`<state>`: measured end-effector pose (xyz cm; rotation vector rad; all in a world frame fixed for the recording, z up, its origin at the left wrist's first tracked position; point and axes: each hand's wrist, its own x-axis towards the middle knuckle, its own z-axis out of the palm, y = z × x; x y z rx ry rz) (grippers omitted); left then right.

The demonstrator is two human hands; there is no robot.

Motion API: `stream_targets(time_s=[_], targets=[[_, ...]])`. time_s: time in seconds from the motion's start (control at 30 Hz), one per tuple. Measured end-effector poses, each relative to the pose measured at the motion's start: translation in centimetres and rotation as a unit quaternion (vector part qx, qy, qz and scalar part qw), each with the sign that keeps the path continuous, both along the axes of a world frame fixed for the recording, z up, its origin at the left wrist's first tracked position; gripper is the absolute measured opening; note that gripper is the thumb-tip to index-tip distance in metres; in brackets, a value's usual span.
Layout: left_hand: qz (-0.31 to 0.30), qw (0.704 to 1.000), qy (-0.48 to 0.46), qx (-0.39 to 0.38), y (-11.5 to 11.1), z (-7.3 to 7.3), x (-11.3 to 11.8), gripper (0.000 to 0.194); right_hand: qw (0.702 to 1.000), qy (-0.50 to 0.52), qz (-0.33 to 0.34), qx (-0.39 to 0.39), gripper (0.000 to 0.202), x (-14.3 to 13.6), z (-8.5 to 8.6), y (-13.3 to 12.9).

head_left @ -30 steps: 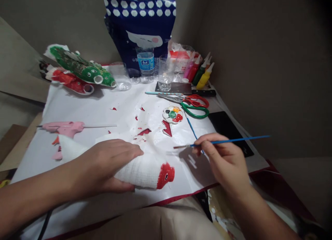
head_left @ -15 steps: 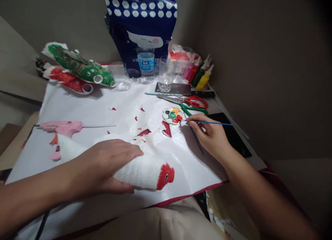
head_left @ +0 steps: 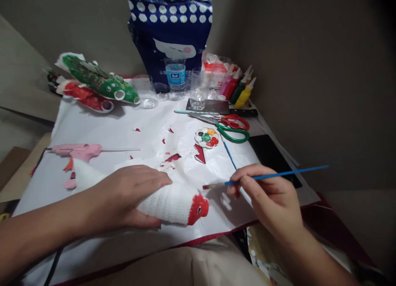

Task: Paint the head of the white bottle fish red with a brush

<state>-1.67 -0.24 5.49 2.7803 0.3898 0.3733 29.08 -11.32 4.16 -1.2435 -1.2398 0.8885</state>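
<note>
My left hand (head_left: 139, 195) is closed around the body of a white fabric-covered fish (head_left: 170, 203), which lies on the white paper. Its head end is painted red and has an eye; my forearm covers part of the tail side. Between the fingers of my right hand (head_left: 267, 195) is a blue paintbrush (head_left: 278, 175), pinched near its ferrule. The reddish bristles point left, just above the fish's red head and apart from it. Farther back lies a flower-shaped paint palette (head_left: 206, 137) with green, red, orange and black paint. Another blue brush (head_left: 228, 150) rests beside it.
A pink glue gun (head_left: 82, 151) lies at left, with green (head_left: 102, 79) and red (head_left: 85, 97) painted fish behind it. Scissors (head_left: 233, 133), a cleaver (head_left: 210, 106), clear cups (head_left: 198, 90), paint bottles (head_left: 244, 94) and a blue bag (head_left: 171, 34) stand or lie at the back.
My right hand has drawn the paintbrush from the palette toward me, bringing its bristles near the fish's red head. My left hand keeps its hold on the fish.
</note>
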Motion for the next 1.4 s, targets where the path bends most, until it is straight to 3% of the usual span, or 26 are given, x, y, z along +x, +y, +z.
stream_targets(time_s=[0.17, 0.47, 0.97, 1.4], targets=[[0.002, 1.0, -0.008, -0.007, 0.2, 0.1, 0.1, 0.06, 0.996, 0.075, 0.014, -0.045, 0.016, -1.1, -1.2, -1.1], [-0.003, 1.0, -0.011, -0.01, 0.0, -0.1, -0.1, 0.062, 0.992, 0.119, -0.004, -0.041, 0.016, -1.3, -2.3, -0.7], [-0.005, 1.0, -0.005, -0.003, 0.1, 0.0, 0.0, 0.06, 0.999, 0.04, -0.01, -0.027, 0.019, -1.2, -1.9, -0.4], [-0.01, 1.0, -0.003, -0.006, 0.2, -0.2, 0.0, 0.06, 0.998, 0.061, 0.01, -0.033, 0.019, -1.0, -2.1, -0.3]])
